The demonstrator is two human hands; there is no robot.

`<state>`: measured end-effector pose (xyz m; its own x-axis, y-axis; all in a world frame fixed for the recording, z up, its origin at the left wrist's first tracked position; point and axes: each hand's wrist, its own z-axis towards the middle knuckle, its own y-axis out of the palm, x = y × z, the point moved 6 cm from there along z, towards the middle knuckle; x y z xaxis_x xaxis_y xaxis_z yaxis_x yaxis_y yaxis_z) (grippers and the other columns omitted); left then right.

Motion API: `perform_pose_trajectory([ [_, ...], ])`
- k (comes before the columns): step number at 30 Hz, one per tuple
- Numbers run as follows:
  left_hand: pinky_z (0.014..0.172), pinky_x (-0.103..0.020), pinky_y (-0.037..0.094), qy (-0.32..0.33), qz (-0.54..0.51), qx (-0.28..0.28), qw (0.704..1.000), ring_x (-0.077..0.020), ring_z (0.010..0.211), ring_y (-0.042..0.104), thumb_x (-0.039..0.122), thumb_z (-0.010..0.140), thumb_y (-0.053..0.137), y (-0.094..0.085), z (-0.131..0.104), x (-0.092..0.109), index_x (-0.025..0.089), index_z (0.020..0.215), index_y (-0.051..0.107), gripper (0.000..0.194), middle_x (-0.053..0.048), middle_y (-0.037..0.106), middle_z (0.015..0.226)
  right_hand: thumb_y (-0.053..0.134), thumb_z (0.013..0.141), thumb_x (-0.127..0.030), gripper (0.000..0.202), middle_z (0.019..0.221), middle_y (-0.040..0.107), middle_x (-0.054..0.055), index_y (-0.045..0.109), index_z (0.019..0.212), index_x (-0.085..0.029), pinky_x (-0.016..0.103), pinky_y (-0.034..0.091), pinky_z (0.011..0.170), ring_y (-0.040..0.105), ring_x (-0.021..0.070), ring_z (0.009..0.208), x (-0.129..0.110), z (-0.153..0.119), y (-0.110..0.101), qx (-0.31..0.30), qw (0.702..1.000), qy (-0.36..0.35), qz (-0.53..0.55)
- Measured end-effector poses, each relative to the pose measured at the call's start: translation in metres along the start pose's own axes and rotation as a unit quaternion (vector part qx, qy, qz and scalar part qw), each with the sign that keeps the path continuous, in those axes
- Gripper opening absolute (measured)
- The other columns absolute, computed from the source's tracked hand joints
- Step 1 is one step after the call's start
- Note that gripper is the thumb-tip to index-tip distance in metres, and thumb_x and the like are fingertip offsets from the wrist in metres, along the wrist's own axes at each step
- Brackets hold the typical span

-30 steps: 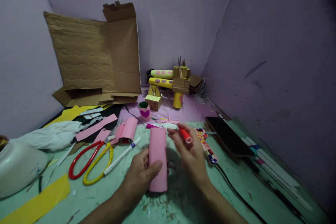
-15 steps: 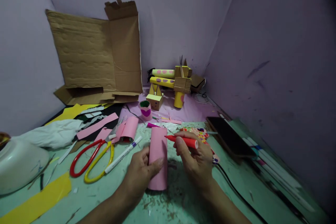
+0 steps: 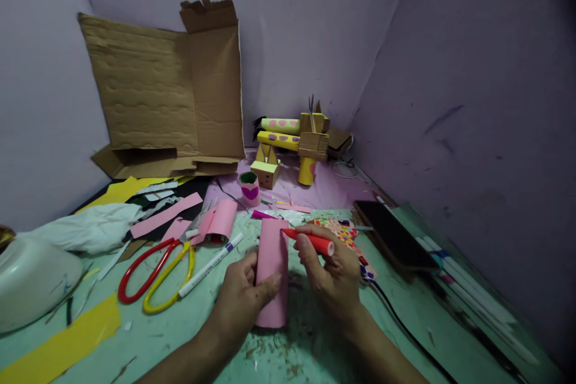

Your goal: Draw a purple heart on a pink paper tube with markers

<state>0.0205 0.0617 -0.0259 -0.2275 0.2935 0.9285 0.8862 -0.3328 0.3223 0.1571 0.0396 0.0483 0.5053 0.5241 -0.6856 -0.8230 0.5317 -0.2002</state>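
Upright in front of me stands a pink paper-covered tube point(image 3: 272, 252). My left hand point(image 3: 246, 294) is closed round its left side, thumb across the front. In my right hand point(image 3: 332, 264) is a red marker point(image 3: 317, 243), pinched between thumb and fingers, its tip at the tube's upper right part; whether it touches the paper I cannot tell. No mark shows clearly on the pink surface. Left of the tube lie a white marker point(image 3: 211, 264) and scissors with one red and one yellow handle point(image 3: 155, 276), blades hidden under scraps.
A pink curled paper piece point(image 3: 222, 219) and a small pink cup with a purple heart point(image 3: 249, 189) lie beyond. Yellow tube figures point(image 3: 288, 138) and an opened cardboard box point(image 3: 166, 90) stand behind. A phone point(image 3: 396, 234) lies at right, a white bowl point(image 3: 38, 282) at left.
My right hand with the red marker has shifted slightly left, bringing the tip over the tube's upper part. My left hand keeps its hold on the tube.
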Motion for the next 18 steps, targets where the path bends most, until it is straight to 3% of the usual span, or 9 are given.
perform_pose_trajectory([
  [11,0.074,-0.029,0.047,0.018,0.003,0.002,1.000,-0.0230,0.086,0.062,0.024,0.065,0.078,-0.0012,-0.0004,0.0006,0.017,0.103,0.068,0.040,-0.005,0.071,0.092,0.059,0.083,-0.012,0.013,0.079,0.073,0.004,0.067,0.092,-0.016,0.026,0.056,0.062,0.070,0.0160,0.067,-0.0072,-0.0008,0.0032,-0.013,0.999,-0.037,0.003],
  [18,0.073,-0.030,0.047,0.009,-0.003,0.014,1.000,-0.0226,0.083,0.062,0.026,0.065,0.079,0.0004,-0.0014,0.0052,0.016,0.099,0.069,0.038,-0.005,0.071,0.087,0.058,0.082,-0.013,0.009,0.070,0.072,0.004,0.067,0.084,-0.015,0.024,0.052,0.052,0.068,0.0157,0.060,-0.0084,0.0000,0.0023,-0.035,0.999,-0.024,0.008],
])
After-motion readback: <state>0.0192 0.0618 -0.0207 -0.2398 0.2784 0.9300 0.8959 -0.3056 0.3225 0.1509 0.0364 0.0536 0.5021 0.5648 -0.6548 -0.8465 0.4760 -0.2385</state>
